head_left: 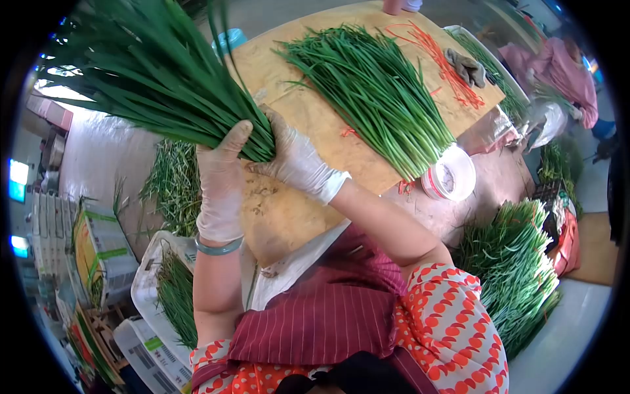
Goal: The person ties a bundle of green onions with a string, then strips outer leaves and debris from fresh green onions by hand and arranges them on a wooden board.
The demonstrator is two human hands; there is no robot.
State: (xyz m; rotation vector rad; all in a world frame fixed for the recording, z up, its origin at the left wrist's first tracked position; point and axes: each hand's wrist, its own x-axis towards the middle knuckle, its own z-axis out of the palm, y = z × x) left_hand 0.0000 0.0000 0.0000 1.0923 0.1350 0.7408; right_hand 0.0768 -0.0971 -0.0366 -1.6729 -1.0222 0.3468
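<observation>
A bunch of long green leaves (164, 79), held up between my gloved left hand (222, 174) and right hand (292, 154).
At far left a white crate (146, 279) of greens stands below the bunch; my left hand, thumb pressed along the leaves, grips near their gathered ends, and my right hand wraps those ends, above the left part of the wooden tabletop (279, 220); further right lie a spread pile of greens (374, 95) and orange ties (453, 69), then a white tub (463, 172) beside the table's edge and a large heap of greens (508, 276).
</observation>
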